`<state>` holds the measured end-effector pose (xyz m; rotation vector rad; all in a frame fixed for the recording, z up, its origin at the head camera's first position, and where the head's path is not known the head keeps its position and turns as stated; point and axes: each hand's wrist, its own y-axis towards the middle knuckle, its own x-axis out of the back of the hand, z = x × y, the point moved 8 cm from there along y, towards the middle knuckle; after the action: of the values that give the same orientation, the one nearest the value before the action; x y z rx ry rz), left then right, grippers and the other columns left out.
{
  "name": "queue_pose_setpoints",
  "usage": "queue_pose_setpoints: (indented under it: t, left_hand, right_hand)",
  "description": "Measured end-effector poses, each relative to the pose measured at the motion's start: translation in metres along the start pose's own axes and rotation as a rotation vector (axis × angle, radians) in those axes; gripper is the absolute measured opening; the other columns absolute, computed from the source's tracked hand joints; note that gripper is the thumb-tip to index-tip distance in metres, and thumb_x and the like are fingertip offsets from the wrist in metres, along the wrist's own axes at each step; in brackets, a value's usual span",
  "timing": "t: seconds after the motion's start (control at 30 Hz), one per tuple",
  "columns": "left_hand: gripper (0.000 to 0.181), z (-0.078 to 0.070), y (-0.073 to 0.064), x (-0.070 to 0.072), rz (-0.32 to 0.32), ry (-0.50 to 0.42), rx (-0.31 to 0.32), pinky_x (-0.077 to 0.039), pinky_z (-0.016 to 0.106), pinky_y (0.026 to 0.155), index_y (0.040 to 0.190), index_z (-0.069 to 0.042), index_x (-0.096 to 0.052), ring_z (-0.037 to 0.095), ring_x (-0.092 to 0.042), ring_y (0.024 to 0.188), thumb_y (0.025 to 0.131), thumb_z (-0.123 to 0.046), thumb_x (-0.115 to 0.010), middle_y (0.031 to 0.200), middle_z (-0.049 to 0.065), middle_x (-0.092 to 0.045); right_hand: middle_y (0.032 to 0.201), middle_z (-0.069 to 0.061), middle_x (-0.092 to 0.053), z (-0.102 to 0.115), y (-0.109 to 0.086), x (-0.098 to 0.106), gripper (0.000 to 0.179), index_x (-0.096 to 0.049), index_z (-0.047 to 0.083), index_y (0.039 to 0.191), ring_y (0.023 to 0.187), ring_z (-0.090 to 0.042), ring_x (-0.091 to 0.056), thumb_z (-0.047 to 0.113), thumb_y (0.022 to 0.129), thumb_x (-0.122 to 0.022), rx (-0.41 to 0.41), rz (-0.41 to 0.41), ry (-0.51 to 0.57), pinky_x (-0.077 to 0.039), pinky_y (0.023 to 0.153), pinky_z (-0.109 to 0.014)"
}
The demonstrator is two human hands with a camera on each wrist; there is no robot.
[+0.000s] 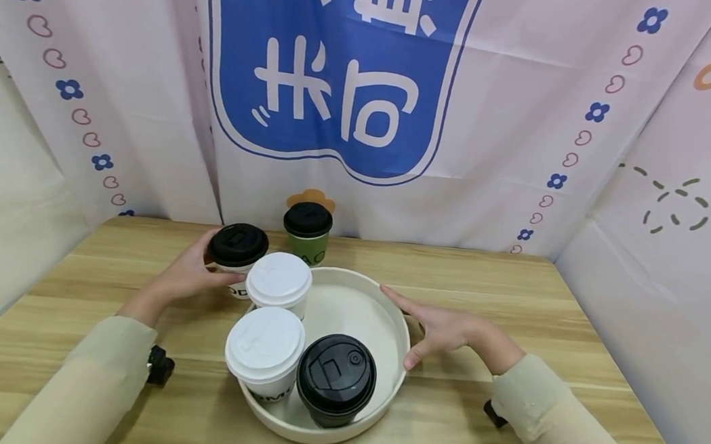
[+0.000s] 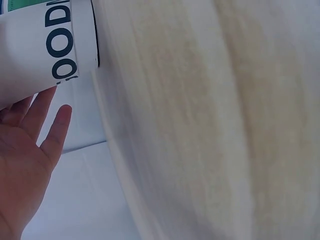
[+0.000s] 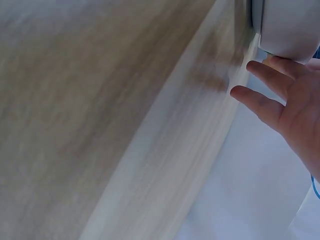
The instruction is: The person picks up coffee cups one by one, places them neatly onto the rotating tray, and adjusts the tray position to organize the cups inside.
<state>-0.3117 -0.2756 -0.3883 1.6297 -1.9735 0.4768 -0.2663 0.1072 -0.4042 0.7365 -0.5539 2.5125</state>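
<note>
At the left of the frame, the person's left hand point(image 1: 192, 272) grips a white paper cup with a black plastic lid and dark lettering point(image 1: 238, 245); its thumb lies across the front and its fingers go round the far side. Whether that cup's base touches the table is hard to tell. The cup is just beside the upper left of a round cream tray with a low wall point(image 1: 353, 303), which sits at the centre of the frame on the wood-grained table point(image 1: 453, 418).

At the right side of the tray, the right hand point(image 1: 443, 329) has its fingers stretched along the rim, with the thumb spread well apart from them; it encloses nothing.

In the lower part of the tray stand a black cup with a black lid point(image 1: 336, 377) and, to its left, a white-lidded white cup point(image 1: 265, 345). A second white-lidded cup point(image 1: 279, 278) stands above that one, near the tray's left wall. A green cup with a black lid point(image 1: 308, 236) is on the table behind the tray.

To handle the gripped cup well, squeeze its paper side lightly below the lid, hold it upright and clear the neighbouring white lid. A gentle right-hand brace should be enough to steady the tray.
</note>
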Motion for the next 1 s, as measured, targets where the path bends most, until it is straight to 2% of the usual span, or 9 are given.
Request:
queue_pose_setpoints:
  t: [0.17,0.4,0.53,0.6,0.67,0.77,0.9,1.0]
  left_hand:
    - [0.093,0.002,-0.007,0.006,-0.031,-0.025,0.011,-0.039,0.070,0.104,0.155,-0.005,-0.022,0.047,-0.046,0.131,0.085,-0.025,-0.080,0.149,0.026,-0.040]
    - [0.089,0.003,-0.024,0.026,-0.102,0.047,0.001,-0.049,0.057,0.099,0.153,-0.004,-0.024,0.042,-0.049,0.126,0.086,-0.028,-0.078,0.145,0.025,-0.044]
    - [0.089,0.003,-0.035,0.040,-0.126,0.070,0.003,-0.053,0.030,0.091,0.154,-0.005,-0.024,0.038,-0.050,0.125,0.087,-0.026,-0.078,0.146,0.025,-0.043]
    - [0.089,0.003,-0.041,0.045,-0.125,0.073,0.009,-0.050,0.017,0.085,0.155,-0.006,-0.023,0.024,-0.053,0.121,0.088,-0.026,-0.077,0.146,0.022,-0.043]
    - [0.087,0.001,-0.046,0.048,-0.117,0.059,0.003,-0.047,0.010,0.082,0.155,-0.006,-0.024,0.008,-0.054,0.114,0.088,-0.024,-0.076,0.143,0.017,-0.045]
    - [0.081,-0.004,-0.055,0.049,-0.099,0.030,-0.026,-0.048,0.011,0.082,0.153,-0.008,-0.028,-0.009,-0.053,0.103,0.088,-0.019,-0.076,0.134,-0.001,-0.052]
    - [0.075,-0.014,-0.064,0.046,-0.071,-0.020,-0.108,-0.054,0.018,0.081,0.149,-0.011,-0.034,-0.007,-0.059,0.102,0.087,-0.009,-0.075,0.121,-0.021,-0.056]
    - [0.072,-0.021,-0.071,0.045,-0.058,-0.027,-0.161,-0.056,0.021,0.080,0.147,-0.012,-0.037,-0.005,-0.060,0.103,0.085,-0.004,-0.074,0.120,-0.023,-0.057]
  right_hand:
    - [0.168,-0.011,0.010,0.004,0.001,-0.003,0.131,0.008,0.017,0.160,0.155,-0.035,0.003,0.041,0.073,-0.087,-0.002,0.008,0.017,-0.009,0.123,-0.060]
    - [0.168,-0.010,0.009,0.005,-0.001,-0.003,0.133,0.008,0.014,0.160,0.155,-0.036,0.001,0.049,0.071,-0.085,0.014,0.006,0.019,-0.010,0.123,-0.060]
    - [0.168,-0.011,0.008,0.003,-0.001,-0.003,0.134,0.008,0.015,0.160,0.155,-0.036,0.000,0.054,0.070,-0.083,0.025,-0.003,0.013,-0.012,0.123,-0.060]
    - [0.168,-0.011,0.008,0.002,-0.002,-0.003,0.134,0.007,0.014,0.160,0.155,-0.035,0.001,0.055,0.070,-0.083,0.026,-0.006,0.013,-0.012,0.123,-0.059]
    - [0.168,-0.011,0.007,0.002,-0.002,-0.003,0.133,0.007,0.014,0.160,0.155,-0.035,0.000,0.051,0.070,-0.084,0.023,-0.013,0.023,-0.013,0.123,-0.060]
    - [0.168,-0.012,0.005,0.002,-0.004,-0.004,0.132,0.008,0.014,0.160,0.155,-0.035,0.000,0.042,0.072,-0.086,0.014,-0.020,0.046,-0.014,0.122,-0.062]
    - [0.168,-0.013,0.004,0.001,-0.007,-0.007,0.130,0.008,0.013,0.160,0.154,-0.037,-0.001,0.038,0.074,-0.086,0.014,-0.043,0.041,-0.018,0.119,-0.064]
    - [0.168,-0.014,0.005,0.003,-0.008,-0.010,0.130,0.008,0.012,0.160,0.154,-0.038,-0.001,0.037,0.074,-0.086,0.034,-0.066,0.051,-0.020,0.118,-0.064]
